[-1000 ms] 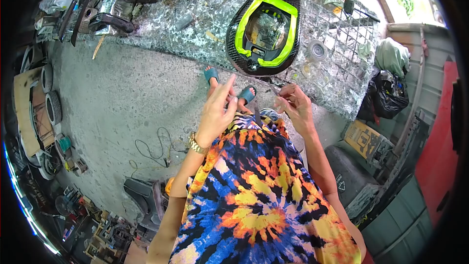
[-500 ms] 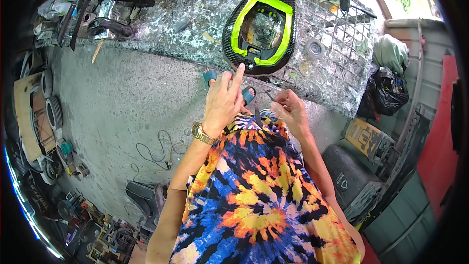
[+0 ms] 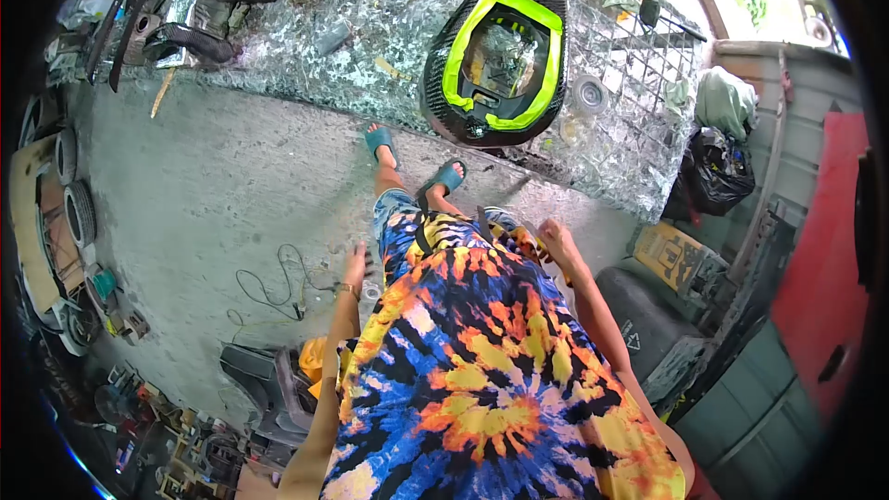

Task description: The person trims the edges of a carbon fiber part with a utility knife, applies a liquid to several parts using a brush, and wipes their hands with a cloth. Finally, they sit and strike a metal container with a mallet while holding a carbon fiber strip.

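My left hand (image 3: 356, 265) hangs low beside my left leg, above the concrete floor. Its fingers are apart and hold nothing. By my right hip, my right hand (image 3: 557, 241) has its fingers curled closed; whatever is inside them is hidden. Beyond both hands, on the near edge of the worktable, lies a black carbon-fibre-patterned shell (image 3: 442, 51). Bright yellow-green strip (image 3: 451, 69) lines its large opening. Neither hand touches the shell.
The paint-stained worktable (image 3: 278, 65) spans the far side, with black curved parts (image 3: 199, 42) at its left and a small round disc (image 3: 590, 93) at right. A cable (image 3: 269, 296) lies on the floor. Tyres (image 3: 81, 213) line the left; a black bag (image 3: 720, 171) is at right.
My left hand has left the shell's near edge and dropped to my left side. My right hand has drawn back towards my hip; the thin dark tool it held no longer shows clearly.
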Demonstrator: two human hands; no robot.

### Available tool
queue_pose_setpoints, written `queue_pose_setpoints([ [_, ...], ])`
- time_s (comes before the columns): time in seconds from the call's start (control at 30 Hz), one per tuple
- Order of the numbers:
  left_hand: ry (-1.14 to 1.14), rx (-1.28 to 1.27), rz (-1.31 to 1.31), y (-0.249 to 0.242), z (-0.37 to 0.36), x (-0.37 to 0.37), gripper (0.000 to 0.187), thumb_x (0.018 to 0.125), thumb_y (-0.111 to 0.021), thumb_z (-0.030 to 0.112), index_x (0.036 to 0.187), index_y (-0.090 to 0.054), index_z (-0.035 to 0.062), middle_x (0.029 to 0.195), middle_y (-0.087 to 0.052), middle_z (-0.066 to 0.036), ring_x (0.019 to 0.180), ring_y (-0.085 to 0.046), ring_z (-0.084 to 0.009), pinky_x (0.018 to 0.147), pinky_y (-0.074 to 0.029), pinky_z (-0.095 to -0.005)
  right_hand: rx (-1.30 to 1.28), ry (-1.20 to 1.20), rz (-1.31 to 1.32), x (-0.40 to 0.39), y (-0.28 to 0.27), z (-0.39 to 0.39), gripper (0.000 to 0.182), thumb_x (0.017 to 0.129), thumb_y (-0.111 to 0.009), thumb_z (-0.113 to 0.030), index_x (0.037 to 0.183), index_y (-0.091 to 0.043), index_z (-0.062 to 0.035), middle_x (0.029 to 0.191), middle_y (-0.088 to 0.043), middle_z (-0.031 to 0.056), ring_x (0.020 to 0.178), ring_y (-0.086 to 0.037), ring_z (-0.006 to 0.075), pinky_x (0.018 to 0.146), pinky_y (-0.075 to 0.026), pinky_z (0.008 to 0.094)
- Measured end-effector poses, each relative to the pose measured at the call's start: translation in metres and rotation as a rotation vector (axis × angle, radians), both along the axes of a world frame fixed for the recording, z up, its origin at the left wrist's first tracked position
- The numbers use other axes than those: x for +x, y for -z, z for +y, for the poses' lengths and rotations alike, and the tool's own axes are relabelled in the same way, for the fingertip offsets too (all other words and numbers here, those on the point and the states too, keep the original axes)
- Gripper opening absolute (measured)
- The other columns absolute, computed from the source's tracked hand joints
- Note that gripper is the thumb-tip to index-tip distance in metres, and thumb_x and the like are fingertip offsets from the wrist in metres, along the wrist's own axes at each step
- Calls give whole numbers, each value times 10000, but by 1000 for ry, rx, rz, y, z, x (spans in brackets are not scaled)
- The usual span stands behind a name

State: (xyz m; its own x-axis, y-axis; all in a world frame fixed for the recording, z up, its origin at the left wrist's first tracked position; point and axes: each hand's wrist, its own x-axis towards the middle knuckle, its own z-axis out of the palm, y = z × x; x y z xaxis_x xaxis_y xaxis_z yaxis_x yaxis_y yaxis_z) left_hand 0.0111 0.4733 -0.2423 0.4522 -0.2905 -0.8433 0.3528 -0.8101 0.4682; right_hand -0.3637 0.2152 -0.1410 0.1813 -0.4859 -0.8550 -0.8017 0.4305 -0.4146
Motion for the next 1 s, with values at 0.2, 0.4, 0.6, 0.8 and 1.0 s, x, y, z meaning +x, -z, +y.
queue_pose_setpoints([
  [0.2,-498,57,473,36,28,-67,526,897,-456,499,1210,-526,82,1038,-626,-109,822,-628,-154,617,-513,-281,18,-65,219,-83,27,34,243,797,-644,-254,771,-611,-15,557,-591,55,462,-564,133,431,-448,273],
  [0.4,-746,-183,827,22,9,-59,749,846,-377,666,1297,-444,72,1246,-537,-168,997,-591,-198,778,-511,-342,153,-123,380,-74,3,14,301,742,-690,-286,663,-626,-2,556,-598,69,451,-550,149,425,-437,276],
  [0.6,-971,-776,564,-61,-71,36,655,940,-362,494,1377,-284,13,1366,-398,-218,1213,-468,-282,988,-391,-401,256,100,290,-46,2,-13,373,798,-687,-313,645,-590,14,573,-577,83,433,-531,144,406,-428,267],
  [0.8,-495,-528,151,-32,-103,98,520,946,-433,379,1293,-414,-8,1248,-531,-164,1124,-539,-246,909,-440,-355,108,-7,209,-18,-8,-24,307,853,-610,-332,866,-557,-30,605,-533,42,466,-501,133,417,-403,275],
  [1.0,-242,-275,65,-8,-93,90,424,924,-489,340,1222,-519,40,1099,-625,-103,943,-601,-164,783,-484,-295,-12,55,102,2,-7,-13,260,899,-508,-298,906,-530,-40,586,-465,14,471,-451,122,437,-393,289],
])
